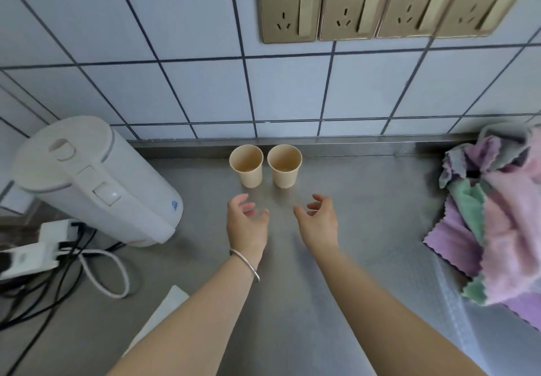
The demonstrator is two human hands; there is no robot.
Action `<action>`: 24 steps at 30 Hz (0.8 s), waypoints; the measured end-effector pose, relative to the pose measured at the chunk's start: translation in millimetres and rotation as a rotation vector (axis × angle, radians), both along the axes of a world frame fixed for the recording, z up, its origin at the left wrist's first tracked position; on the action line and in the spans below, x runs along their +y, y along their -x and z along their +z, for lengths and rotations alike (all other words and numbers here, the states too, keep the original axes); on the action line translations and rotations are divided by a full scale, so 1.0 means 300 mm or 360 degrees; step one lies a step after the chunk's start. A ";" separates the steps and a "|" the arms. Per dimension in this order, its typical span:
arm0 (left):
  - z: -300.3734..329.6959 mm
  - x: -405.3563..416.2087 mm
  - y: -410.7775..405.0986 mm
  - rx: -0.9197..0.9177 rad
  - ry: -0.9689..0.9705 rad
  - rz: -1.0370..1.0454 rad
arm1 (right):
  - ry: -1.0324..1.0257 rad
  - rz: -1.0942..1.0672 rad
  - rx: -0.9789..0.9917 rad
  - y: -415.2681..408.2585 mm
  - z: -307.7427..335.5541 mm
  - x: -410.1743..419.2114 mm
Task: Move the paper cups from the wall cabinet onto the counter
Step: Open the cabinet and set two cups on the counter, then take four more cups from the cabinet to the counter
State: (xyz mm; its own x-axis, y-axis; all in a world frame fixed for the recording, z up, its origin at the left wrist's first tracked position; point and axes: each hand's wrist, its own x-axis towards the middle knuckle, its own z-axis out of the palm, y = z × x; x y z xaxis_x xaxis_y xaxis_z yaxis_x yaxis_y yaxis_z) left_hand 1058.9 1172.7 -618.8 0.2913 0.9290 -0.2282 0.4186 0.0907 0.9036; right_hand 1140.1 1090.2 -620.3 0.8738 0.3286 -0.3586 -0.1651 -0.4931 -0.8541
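Nearest, the left hand point(247, 223) and right hand point(319, 223) are held spread and empty over the steel counter point(351, 258). Just beyond, two paper cups point(265, 166) stand upright, side by side, close to the tiled wall point(205, 91). The light cups could be toppled by a brushing finger. Open room lies rightward; the kettle point(96, 176) crowds the left.

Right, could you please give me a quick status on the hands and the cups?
Left hand and right hand open, empty, short of cups. Two paper cups upright on counter by the wall. Nothing between.
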 end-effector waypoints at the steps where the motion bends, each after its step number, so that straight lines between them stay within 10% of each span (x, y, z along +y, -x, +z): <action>1: 0.016 -0.026 0.011 -0.0007 0.0026 -0.0048 | 0.0008 0.0004 0.0009 0.010 0.013 -0.026; 24: 0.216 -0.749 0.183 -0.0191 0.0073 -0.1882 | -0.0160 -0.1483 0.0046 0.544 0.223 -0.834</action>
